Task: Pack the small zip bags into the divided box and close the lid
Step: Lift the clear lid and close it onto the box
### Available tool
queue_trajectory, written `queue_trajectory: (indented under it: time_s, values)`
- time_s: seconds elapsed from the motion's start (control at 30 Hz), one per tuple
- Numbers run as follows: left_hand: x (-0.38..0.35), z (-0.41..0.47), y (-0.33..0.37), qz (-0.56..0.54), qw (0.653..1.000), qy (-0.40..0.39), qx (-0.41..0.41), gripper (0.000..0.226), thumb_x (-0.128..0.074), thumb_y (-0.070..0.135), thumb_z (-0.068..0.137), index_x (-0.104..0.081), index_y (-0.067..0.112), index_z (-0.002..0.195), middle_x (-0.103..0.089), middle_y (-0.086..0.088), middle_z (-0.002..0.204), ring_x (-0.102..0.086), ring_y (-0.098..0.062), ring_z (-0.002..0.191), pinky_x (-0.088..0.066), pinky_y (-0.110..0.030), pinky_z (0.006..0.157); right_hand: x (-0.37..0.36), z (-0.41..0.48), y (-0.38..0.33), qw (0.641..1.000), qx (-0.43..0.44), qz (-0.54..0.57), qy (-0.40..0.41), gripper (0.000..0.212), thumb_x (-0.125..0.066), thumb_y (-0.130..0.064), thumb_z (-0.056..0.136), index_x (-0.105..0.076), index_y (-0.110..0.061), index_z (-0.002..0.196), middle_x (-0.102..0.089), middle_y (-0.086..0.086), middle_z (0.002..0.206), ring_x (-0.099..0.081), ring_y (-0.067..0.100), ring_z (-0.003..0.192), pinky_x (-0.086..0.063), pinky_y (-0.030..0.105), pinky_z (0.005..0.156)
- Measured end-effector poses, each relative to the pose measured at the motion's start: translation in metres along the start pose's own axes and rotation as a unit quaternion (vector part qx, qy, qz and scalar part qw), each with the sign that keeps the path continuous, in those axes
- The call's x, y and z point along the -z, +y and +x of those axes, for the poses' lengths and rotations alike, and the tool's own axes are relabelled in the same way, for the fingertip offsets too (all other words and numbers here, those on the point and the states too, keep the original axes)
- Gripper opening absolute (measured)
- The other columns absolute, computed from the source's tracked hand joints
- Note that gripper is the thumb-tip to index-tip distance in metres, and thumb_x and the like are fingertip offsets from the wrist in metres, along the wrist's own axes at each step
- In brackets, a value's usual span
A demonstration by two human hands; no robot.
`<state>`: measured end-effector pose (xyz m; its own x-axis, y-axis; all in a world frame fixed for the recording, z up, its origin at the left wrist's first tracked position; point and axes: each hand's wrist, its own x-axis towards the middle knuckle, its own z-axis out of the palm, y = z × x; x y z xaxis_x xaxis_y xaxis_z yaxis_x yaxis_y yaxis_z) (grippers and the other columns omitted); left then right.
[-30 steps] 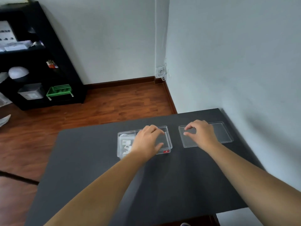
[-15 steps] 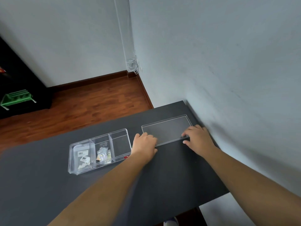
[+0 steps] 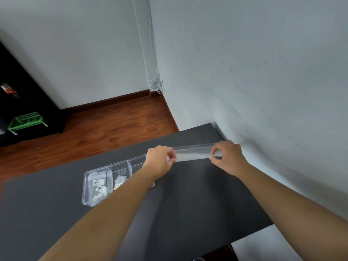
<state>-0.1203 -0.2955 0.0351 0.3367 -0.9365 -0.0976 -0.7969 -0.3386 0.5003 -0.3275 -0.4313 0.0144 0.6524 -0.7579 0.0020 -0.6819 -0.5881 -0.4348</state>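
A clear divided box (image 3: pixel 88 187) lies open on the black table (image 3: pixel 197 204), left of centre. Small zip bags (image 3: pixel 99 187) with barcode labels lie in its left compartment, and more bags (image 3: pixel 119 180) in the middle one. My left forearm hides part of its right compartment. The clear lid (image 3: pixel 192 152) is off the table, tilted almost edge-on. My left hand (image 3: pixel 160 161) pinches its left end and my right hand (image 3: pixel 226 157) pinches its right end.
A grey wall runs along the table's right edge, close to my right hand. Wooden floor lies beyond the far table edge. A black shelf unit with a green rack (image 3: pixel 26 121) stands at the far left.
Both hands have gripped the lid's ends and lifted it off the table, tilting it up. My left hand left the box before that. The view has swung right.
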Motion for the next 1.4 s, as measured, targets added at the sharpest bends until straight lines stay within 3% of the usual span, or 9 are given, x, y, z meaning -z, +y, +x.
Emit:
queue_trajectory:
  time_s: [0.13, 0.27, 0.47, 0.6, 0.73, 0.9, 1.03, 1.17, 1.4]
  values:
    - [0.046, -0.008, -0.008, -0.086, 0.996, -0.018, 0.003, 0.008, -0.059, 0.021, 0.088, -0.067, 0.02, 0.085, -0.065, 0.007, 0.089, -0.058, -0.012, 0.089, -0.041, -0.022, 0.079, 0.019, 0.007, -0.031, 0.998, 0.002, 0.064, 0.02, 0.013, -0.067, -0.033, 0.081, -0.057, -0.026, 0.08, -0.064, -0.008, 0.089, -0.055, 0.018, 0.088, -0.041, 0.036, 0.085]
    - [0.094, -0.028, -0.036, -0.135, 0.99, -0.021, 0.023, 0.009, -0.061, 0.022, 0.088, -0.066, 0.022, 0.081, -0.067, 0.008, 0.083, -0.061, -0.011, 0.083, -0.044, -0.021, 0.074, 0.029, 0.011, -0.067, 0.986, 0.007, 0.16, 0.039, 0.022, -0.074, -0.037, 0.076, -0.059, -0.021, 0.08, -0.06, -0.013, 0.081, -0.055, 0.006, 0.079, -0.042, 0.019, 0.066]
    - [0.145, -0.081, -0.099, -0.279, 0.956, -0.016, 0.085, 0.015, -0.059, 0.026, 0.089, -0.07, 0.019, 0.082, -0.07, 0.004, 0.087, -0.062, -0.013, 0.092, -0.041, -0.03, 0.091, 0.015, 0.019, -0.132, 0.947, 0.016, 0.321, 0.016, 0.012, -0.079, -0.018, 0.074, -0.067, -0.017, 0.073, -0.069, 0.001, 0.079, -0.06, 0.015, 0.076, -0.047, 0.028, 0.073]
    - [0.152, -0.108, -0.127, -0.422, 0.898, 0.032, 0.117, 0.016, -0.057, 0.021, 0.09, -0.07, 0.02, 0.082, -0.067, 0.005, 0.087, -0.059, -0.016, 0.093, -0.043, -0.031, 0.091, -0.001, 0.023, -0.167, 0.935, 0.006, 0.355, -0.01, 0.01, -0.075, -0.019, 0.078, -0.067, -0.025, 0.074, -0.067, 0.005, 0.077, -0.06, 0.006, 0.064, -0.045, 0.023, 0.067]
    - [0.145, -0.129, -0.151, -0.488, 0.844, 0.147, 0.166, 0.03, -0.061, -0.002, 0.084, -0.062, 0.005, 0.113, -0.062, 0.001, 0.081, -0.058, -0.013, 0.083, -0.049, -0.024, 0.08, -0.019, 0.028, -0.193, 0.923, -0.025, 0.382, -0.031, 0.008, -0.074, -0.018, 0.08, -0.068, -0.023, 0.081, -0.072, 0.002, 0.081, -0.067, 0.004, 0.059, -0.047, 0.021, 0.063]
    - [0.12, -0.137, -0.166, -0.448, 0.809, 0.266, 0.273, 0.018, -0.071, 0.005, 0.079, -0.067, 0.013, 0.094, -0.069, 0.0, 0.086, -0.063, -0.016, 0.085, -0.05, -0.032, 0.09, -0.041, 0.032, -0.207, 0.935, -0.067, 0.346, -0.028, 0.019, -0.075, -0.018, 0.08, -0.069, -0.013, 0.097, -0.073, 0.006, 0.082, -0.071, 0.019, 0.07, -0.052, 0.026, 0.065]
    - [0.104, -0.141, -0.177, -0.392, 0.817, 0.27, 0.324, 0.023, -0.072, 0.014, 0.079, -0.071, 0.016, 0.102, -0.072, -0.004, 0.093, -0.061, -0.015, 0.069, -0.053, -0.032, 0.082, -0.056, 0.032, -0.208, 0.944, -0.105, 0.313, -0.023, 0.017, -0.076, -0.018, 0.078, -0.072, -0.012, 0.094, -0.071, 0.004, 0.078, -0.069, 0.018, 0.066, -0.055, 0.025, 0.061]
    - [0.094, -0.14, -0.18, -0.349, 0.844, 0.248, 0.322, 0.019, -0.069, 0.013, 0.081, -0.073, 0.027, 0.092, -0.064, 0.001, 0.074, -0.053, -0.012, 0.058, -0.047, -0.022, 0.061, -0.069, 0.031, -0.207, 0.942, -0.135, 0.304, -0.029, 0.013, -0.077, -0.017, 0.078, -0.073, -0.013, 0.089, -0.069, 0.0, 0.074, -0.066, 0.013, 0.064, -0.053, 0.02, 0.052]
    - [0.075, -0.13, -0.184, -0.283, 0.882, 0.189, 0.326, 0.015, -0.065, 0.016, 0.081, -0.071, 0.025, 0.093, -0.068, 0.002, 0.083, -0.058, -0.012, 0.073, -0.04, -0.018, 0.058, -0.086, 0.032, -0.199, 0.95, -0.161, 0.264, -0.032, 0.007, -0.075, -0.017, 0.079, -0.073, -0.013, 0.083, -0.068, -0.002, 0.075, -0.068, 0.021, 0.069, -0.06, 0.041, 0.077]
